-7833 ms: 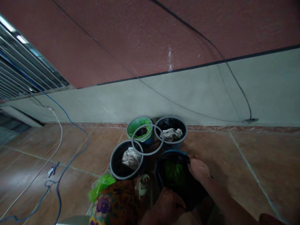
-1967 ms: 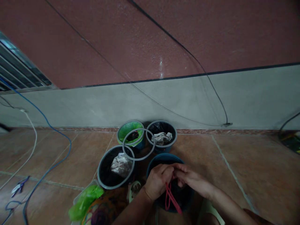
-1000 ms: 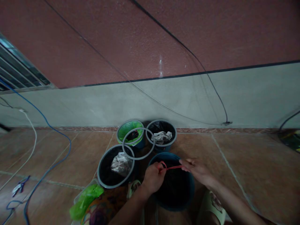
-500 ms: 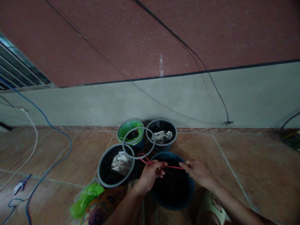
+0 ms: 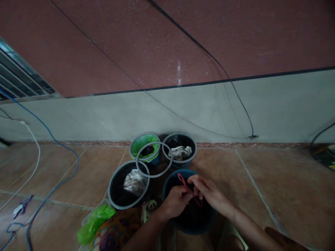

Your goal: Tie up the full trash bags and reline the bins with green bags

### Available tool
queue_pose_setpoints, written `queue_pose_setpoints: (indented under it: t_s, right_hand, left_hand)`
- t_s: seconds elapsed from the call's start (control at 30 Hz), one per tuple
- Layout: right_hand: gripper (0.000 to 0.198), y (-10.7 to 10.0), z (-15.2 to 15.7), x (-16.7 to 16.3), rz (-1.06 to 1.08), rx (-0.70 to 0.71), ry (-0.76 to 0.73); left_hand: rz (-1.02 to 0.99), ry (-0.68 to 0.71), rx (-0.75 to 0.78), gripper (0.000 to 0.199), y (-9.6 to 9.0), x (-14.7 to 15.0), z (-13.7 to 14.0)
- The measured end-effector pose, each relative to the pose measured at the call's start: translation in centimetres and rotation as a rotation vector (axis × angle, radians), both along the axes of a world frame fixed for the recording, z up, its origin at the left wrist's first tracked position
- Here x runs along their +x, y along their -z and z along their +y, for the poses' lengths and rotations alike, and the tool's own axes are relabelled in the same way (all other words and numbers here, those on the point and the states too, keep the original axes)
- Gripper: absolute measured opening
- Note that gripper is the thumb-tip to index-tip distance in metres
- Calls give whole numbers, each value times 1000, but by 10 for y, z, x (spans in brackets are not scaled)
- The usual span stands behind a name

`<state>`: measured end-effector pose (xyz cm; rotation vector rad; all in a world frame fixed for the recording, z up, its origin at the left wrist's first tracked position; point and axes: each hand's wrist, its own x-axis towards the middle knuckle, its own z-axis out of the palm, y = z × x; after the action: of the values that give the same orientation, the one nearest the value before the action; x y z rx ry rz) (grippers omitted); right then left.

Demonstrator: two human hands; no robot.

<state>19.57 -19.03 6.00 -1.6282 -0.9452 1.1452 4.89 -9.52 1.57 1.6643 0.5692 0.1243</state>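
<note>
Over a dark blue bin (image 5: 167,181) lined in black, my left hand (image 5: 176,202) pinches a red string (image 5: 185,182), whose doubled loop sticks up between my hands. My right hand (image 5: 206,191) is close against it on the right, fingers bent around the string's other part; its fingertips are partly hidden. Beyond my hands, a loose grey ring (image 5: 169,165) lies across the rims of neighbouring bins. A black-lined bin (image 5: 111,191) with crumpled whitish material (image 5: 134,182) stands to the left.
Near the wall stand a green-lined bin (image 5: 134,148) and another black-lined bin (image 5: 193,148) with crumpled material. A bright green plastic bag (image 5: 95,223) lies at lower left. A blue cable (image 5: 56,186), a white cable (image 5: 38,158) and purple-handled scissors (image 5: 22,208) are on the tiled floor.
My hands have come together; the string, stretched taut between them before, is now bunched in a narrow upright loop. My right hand has moved left, and my left hand slightly down.
</note>
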Motion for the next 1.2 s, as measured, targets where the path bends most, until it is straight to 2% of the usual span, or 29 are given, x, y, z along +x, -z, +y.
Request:
queue_pose_setpoints:
  t_s: [0.07,0.13,0.23,0.33,0.47,0.53,0.6,0.67,0.77,0.83,0.93,1.07,1.2]
  right_hand:
    - [67,9,0,0,69,-85,92]
    - [66,20,-1,-2,89,-134,52]
    - [48,31,-2,-7,49,-114,-87]
    - [30,32,-3,-7,-33,-113,-123]
    - [20,24,-3,-2,-264,-166,-140]
    - [21,20,-4,-2,-364,-155,-137]
    - [22,19,-6,-2,-390,-143,-163]
    - [22,20,-7,-1,-388,-151,-193]
    - [20,21,-8,2,-404,-181,-198]
    - [20,20,-6,4,-414,-191,-174]
    - [22,18,-3,4,-409,-142,-112]
    - [25,26,0,-1,-323,-82,-115]
    - [21,39,2,-7,-171,-63,-98]
  left_hand:
    - [38,-16,9,20,1,0,1]
    - [44,-24,7,20,2,1,2]
    - [18,-34,-4,18,6,1,2]
    - [25,-114,-51,11,9,3,1]
    - [1,-307,-240,3,8,7,0]
    - [-9,-397,-362,7,6,7,1]
    - [-17,-434,-414,12,3,6,2]
    - [-20,-406,-339,12,1,5,4]
    - [-36,-269,-28,8,-3,4,5]
    - [-67,-177,124,12,-5,4,5]
    - [-127,-144,177,18,-8,3,3]
    - [-194,-216,272,27,-8,4,1]
    - [-215,-297,319,23,-5,4,-4]
